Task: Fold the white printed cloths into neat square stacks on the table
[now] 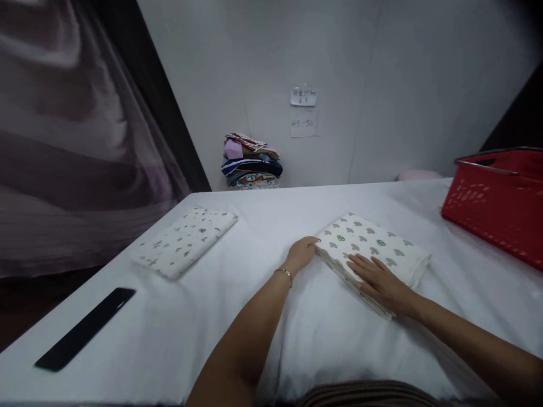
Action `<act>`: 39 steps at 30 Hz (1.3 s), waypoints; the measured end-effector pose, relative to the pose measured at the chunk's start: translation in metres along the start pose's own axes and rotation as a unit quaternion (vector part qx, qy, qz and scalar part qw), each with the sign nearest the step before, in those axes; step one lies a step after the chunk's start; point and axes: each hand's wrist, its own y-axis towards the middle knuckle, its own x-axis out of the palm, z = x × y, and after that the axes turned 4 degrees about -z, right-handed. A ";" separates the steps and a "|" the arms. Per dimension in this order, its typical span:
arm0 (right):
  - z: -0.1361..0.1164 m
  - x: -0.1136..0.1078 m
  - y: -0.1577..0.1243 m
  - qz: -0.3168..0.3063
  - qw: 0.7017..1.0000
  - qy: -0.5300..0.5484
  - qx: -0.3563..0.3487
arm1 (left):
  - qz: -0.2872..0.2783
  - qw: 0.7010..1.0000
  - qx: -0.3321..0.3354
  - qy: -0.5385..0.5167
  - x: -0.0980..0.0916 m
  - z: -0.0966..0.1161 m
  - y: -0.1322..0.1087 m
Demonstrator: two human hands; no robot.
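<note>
A folded white cloth with grey and green prints [373,243] lies on the white table [297,316], right of centre. My right hand [377,280] rests flat on its near end, fingers stretched out. My left hand [302,254] touches the cloth's left corner, fingers curled against its edge; a thin bracelet sits on that wrist. A second folded white printed cloth [184,242] lies apart at the left of the table.
A red basket [498,198] stands at the right edge. A flat black strip [85,328] lies near the front left. A stack of coloured folded fabrics [251,163] sits against the back wall under paper notes [304,110]. A dark curtain hangs at the left.
</note>
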 end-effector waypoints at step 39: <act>0.082 -0.049 -0.026 0.156 0.905 0.287 0.274 | -0.016 0.956 0.225 0.185 0.047 0.079 -0.088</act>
